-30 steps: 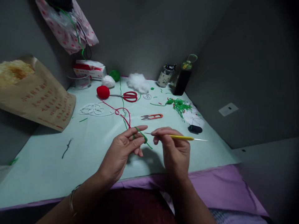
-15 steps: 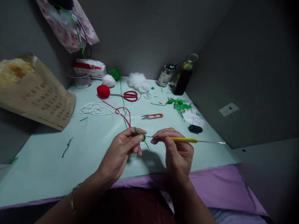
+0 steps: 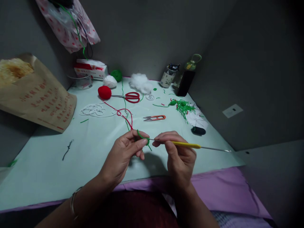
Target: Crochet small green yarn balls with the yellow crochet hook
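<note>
Between the thumb and fingers of my left hand (image 3: 125, 150) is a small green crochet piece (image 3: 148, 141), with a short yarn end hanging below it. My right hand (image 3: 179, 152) is closed around the yellow handle of a crochet hook (image 3: 186, 144). The hook's thin metal front end reaches the green piece; its very tip is hidden there. The other metal end points right. Green and red yarn (image 3: 132, 122) run from the table up to my left hand.
Orange thread snips (image 3: 155, 118) and red-handled scissors (image 3: 132, 97) lie beyond my hands. Behind them are a red yarn ball (image 3: 104, 92), white stuffing (image 3: 140, 83) and a green yarn ball (image 3: 116, 75). Green scraps (image 3: 184, 107) lie right; a paper bag (image 3: 45, 98) stands left.
The crochet hook has tilted slightly, its rear end dropping a little lower and to the right. My right hand has shifted slightly left; the left hand still grips the green piece.
</note>
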`<state>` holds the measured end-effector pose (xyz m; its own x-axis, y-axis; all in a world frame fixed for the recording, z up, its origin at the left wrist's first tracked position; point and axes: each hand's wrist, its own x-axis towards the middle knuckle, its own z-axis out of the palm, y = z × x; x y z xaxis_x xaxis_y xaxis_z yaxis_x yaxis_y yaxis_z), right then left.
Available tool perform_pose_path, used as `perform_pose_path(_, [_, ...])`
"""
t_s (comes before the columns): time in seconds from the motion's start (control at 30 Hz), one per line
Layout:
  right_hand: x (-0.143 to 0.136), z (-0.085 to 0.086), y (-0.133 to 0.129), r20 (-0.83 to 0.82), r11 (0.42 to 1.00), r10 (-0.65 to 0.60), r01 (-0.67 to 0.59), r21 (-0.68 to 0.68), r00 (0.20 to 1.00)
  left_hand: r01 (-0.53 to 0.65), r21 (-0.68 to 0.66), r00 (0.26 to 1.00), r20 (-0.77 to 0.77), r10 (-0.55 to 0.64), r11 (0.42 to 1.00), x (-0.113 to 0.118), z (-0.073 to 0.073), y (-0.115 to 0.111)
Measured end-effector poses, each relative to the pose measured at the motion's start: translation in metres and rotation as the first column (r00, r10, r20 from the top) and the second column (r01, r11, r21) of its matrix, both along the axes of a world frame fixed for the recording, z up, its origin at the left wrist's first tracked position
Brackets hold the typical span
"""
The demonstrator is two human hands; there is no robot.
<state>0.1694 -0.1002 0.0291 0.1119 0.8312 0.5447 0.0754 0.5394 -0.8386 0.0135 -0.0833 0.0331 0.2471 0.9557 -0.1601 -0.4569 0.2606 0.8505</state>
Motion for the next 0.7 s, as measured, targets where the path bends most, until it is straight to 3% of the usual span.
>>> perform_pose_path(0.7, [0.0020, -0.0022, 0.0000, 0.037, 0.999, 0.050, -0.051, 0.011, 0.998, 0.026, 0.083, 0.996, -0.085, -0.019, 0.996, -0.0045, -0.0052, 0.0009])
